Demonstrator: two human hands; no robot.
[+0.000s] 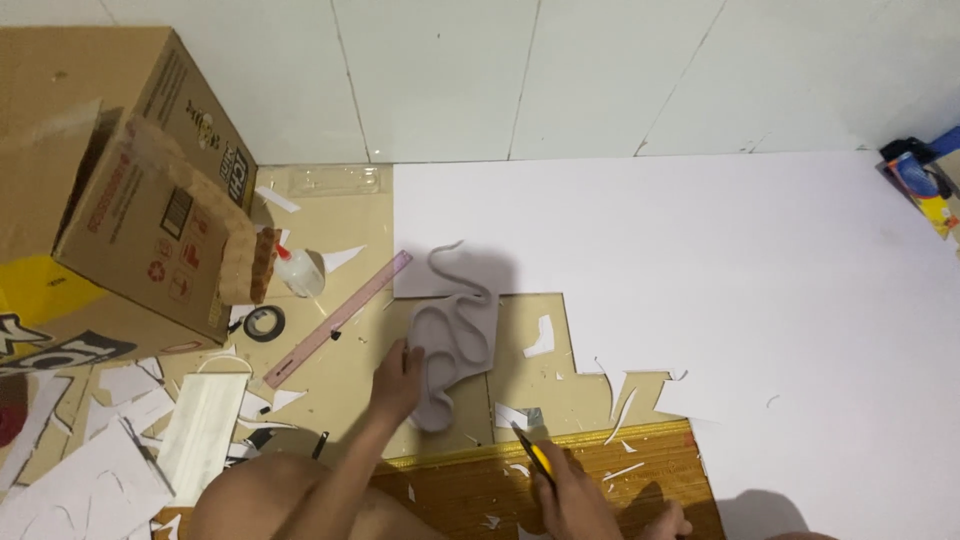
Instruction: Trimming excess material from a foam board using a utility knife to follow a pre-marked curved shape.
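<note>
While I watch from the head camera, my left hand (pixel 402 372) lies flat with fingers spread on the wavy-cut white foam piece (pixel 453 345), pinning it to the brown cardboard sheet (pixel 350 365); my right hand (pixel 575 492) is curled around a yellow utility knife (pixel 534 455), blade pointing up toward the piece; a pink ruler (pixel 338 319), tape roll (pixel 264 323) and glue bottle (pixel 297 271) lie to the left, near a cardboard box (pixel 130 190); a large white sheet (pixel 720 290) spreads right.

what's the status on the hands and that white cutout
Left hand pressing on the curvy white cutout. Right hand gripping a yellow utility knife, blade off the cutout. Paper scraps scattered nearby.
</note>
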